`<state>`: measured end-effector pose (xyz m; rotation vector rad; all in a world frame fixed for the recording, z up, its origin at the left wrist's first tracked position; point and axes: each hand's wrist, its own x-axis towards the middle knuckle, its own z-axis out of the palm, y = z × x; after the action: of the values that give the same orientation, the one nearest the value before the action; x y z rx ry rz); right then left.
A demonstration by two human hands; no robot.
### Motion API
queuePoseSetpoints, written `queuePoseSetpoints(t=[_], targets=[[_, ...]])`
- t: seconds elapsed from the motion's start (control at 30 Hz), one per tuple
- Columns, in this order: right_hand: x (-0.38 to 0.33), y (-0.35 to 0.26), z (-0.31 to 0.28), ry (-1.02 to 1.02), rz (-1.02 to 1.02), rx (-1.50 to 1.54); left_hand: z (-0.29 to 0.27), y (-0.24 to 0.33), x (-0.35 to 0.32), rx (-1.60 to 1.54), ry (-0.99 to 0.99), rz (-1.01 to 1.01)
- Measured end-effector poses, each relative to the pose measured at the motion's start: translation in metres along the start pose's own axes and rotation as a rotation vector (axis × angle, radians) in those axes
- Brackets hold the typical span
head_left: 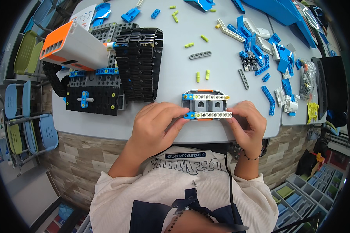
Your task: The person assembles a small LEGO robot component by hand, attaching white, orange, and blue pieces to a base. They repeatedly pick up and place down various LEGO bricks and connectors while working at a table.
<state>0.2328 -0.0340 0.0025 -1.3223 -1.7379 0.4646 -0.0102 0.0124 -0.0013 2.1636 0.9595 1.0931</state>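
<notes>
At the table's near edge lies a small building-kit sensor module [201, 106], a grey housing with two square sockets and orange ends. Two white beams run along it, the nearer white beam [213, 115] with a blue end piece on its left. My left hand [149, 124] pinches that blue end between thumb and forefinger. The opposite end of the same beam is between the thumb and fingers of my right hand [248, 121]. Left of my hands stands a large model with wide black tracks [139, 64] and a white-and-orange block [83, 48] on top.
Beyond the module lie light green pins [198, 77] and a grey beam [200, 55]. Loose blue and white pieces [256, 50] are heaped at the right, with a clear bag of parts [308, 79] and a yellow packet [312, 112]. Folding chairs [19, 101] stand left of the table.
</notes>
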Motion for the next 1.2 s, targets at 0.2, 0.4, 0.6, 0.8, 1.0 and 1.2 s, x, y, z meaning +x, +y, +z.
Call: queuePoseSetpoints(t=[0.2, 0.4, 0.6, 0.8, 1.0, 1.2], targets=[[0.0006, -0.0006, 0.0007, -0.019, -0.038, -0.077, 0.0001, -0.0012, 0.0008, -0.013, -0.02, -0.008], [0.0009, -0.0043, -0.0019, -0.013, 0.015, -0.067, -0.0008, 0.0019, 0.0015, -0.023, -0.026, -0.054], [0.0009, -0.0003, -0.0024, 0.015, 0.006, 0.016, -0.0003, 0.0043, 0.0026, -0.028, -0.03, -0.086], [0.0022, -0.0011, -0.0012, -0.022, 0.011, -0.056, -0.0033, 0.0035, 0.0014, -0.059, -0.067, -0.158], [0.004, 0.0008, 0.0004, -0.059, -0.031, -0.138, -0.0038, 0.0004, 0.0019, -0.027, -0.104, -0.165], [0.0032, -0.002, -0.0025, -0.107, 0.035, -0.16, -0.0036, 0.0004, 0.0026, 0.006, -0.11, -0.138]])
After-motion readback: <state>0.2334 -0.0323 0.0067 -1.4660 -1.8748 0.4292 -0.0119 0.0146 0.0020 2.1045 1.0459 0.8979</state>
